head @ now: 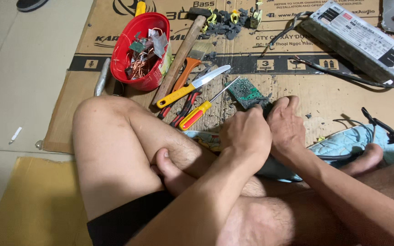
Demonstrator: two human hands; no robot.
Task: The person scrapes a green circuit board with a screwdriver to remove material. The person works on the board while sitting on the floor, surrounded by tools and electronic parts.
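Left hand [245, 132] and right hand [286, 125] side by side, fingers curled down, gripping green circuit board [247, 93] on cardboard [324, 95]; whether fingertips pinch, cannot tell. Board just right of screwdriver [197, 114] and knife [192, 86]. Red bowl [128, 41] of scrap far left; metal power unit [359, 38] upper right.

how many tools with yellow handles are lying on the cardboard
2: a knife with a yellow handle beside the red bowl, and a screwdriver just below it, near the left hand.
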